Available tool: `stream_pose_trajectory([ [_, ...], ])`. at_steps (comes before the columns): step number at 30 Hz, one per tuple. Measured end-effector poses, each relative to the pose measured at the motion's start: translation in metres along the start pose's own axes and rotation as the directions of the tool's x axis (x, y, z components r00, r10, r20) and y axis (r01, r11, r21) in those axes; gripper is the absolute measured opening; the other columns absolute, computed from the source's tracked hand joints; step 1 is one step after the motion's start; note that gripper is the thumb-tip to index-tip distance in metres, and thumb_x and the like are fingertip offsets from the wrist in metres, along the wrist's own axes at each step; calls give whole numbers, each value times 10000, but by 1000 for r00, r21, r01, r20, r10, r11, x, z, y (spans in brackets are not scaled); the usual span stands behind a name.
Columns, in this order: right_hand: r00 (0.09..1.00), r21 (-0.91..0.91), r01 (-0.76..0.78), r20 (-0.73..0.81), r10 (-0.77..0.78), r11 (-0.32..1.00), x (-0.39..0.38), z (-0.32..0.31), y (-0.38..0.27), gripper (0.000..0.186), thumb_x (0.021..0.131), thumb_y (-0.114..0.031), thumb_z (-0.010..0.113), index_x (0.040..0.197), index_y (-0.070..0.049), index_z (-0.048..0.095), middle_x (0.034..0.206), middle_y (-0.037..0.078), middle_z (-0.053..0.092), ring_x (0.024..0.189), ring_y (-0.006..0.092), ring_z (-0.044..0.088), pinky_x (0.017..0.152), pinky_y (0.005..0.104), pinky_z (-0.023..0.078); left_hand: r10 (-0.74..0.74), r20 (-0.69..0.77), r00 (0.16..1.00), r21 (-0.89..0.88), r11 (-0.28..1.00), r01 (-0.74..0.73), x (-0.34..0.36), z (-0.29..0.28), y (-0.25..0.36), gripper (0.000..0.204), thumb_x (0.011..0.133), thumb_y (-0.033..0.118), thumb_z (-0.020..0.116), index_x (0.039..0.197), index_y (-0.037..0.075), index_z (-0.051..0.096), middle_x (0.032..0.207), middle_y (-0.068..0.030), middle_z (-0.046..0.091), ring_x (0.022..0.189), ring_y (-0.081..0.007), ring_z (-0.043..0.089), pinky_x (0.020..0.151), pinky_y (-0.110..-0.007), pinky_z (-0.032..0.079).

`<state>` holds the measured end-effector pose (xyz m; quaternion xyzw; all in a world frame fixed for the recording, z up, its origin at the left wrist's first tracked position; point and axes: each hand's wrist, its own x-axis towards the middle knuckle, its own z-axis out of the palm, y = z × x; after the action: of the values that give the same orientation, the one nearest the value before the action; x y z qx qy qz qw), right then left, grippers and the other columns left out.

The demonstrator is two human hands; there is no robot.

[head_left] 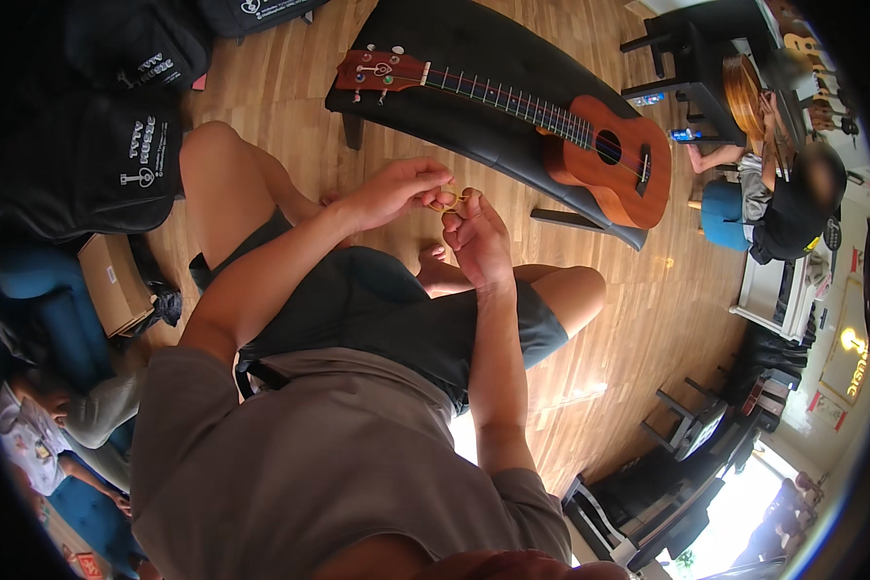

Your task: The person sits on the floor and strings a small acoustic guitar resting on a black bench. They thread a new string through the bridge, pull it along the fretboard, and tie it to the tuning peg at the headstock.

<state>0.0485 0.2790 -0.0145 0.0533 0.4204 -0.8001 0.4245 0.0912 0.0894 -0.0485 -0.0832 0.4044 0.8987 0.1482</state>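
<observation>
Between my two hands, above my lap, is a thin yellow loop (pixel 449 203), like a coil of string or a rubber band; its exact kind is too small to tell. My left hand (pixel 396 193) pinches it from the left with thumb and fingers. On the other side my right hand (pixel 479 244) grips it, fingers curled and fingertips close to those of the left. Beyond my hands, a brown wooden ukulele (pixel 574 189) lies face up on a black padded bench (pixel 498 58), its headstock (pixel 382 73) toward the left. Neither hand touches the ukulele.
Black instrument bags (pixel 87 155) and a cardboard box (pixel 116 285) are at the left. A seated person (pixel 783 208) holds a wooden instrument (pixel 742 97) at the far right, near bottles (pixel 684 134). Another person (pixel 34 425) sits at the lower left. Wooden flooring (pixel 638 319) surrounds the bench.
</observation>
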Motion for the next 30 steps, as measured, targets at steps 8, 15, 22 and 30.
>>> stream_pose_trajectory([
  [8,999,-128,-2,-33,-3,992,8,-6,-4,200,1014,-195,582,1151,-49,569,702,-25,495,617,66,411,556,238,349,-12,-1,1000,-106,994,12,-1,10,3,285,1028,174,534,1257,9,577,843,-3,542,861,-113,552,867,-322,456],
  [15,981,-326,78,-145,-131,942,22,-20,2,240,1053,-270,535,1030,-36,586,731,-1,535,673,91,485,657,261,443,-58,-17,998,-25,998,58,5,10,3,293,1019,134,508,1274,6,575,946,-46,606,944,-128,609,936,-341,498],
  [22,982,-216,97,-136,-128,972,22,-17,8,266,1077,-296,483,992,-54,551,777,22,560,680,108,502,661,273,456,-94,-32,995,233,968,98,13,6,8,275,1027,182,557,1228,-2,598,975,-56,638,929,-146,642,901,-330,535],
  [30,978,-376,68,-157,-136,924,20,-11,0,209,1040,-249,567,1035,-43,594,760,1,534,689,94,488,673,276,453,-55,-29,998,78,995,58,11,-3,3,242,1040,222,561,1176,25,598,976,-54,643,920,-146,650,878,-328,541],
])
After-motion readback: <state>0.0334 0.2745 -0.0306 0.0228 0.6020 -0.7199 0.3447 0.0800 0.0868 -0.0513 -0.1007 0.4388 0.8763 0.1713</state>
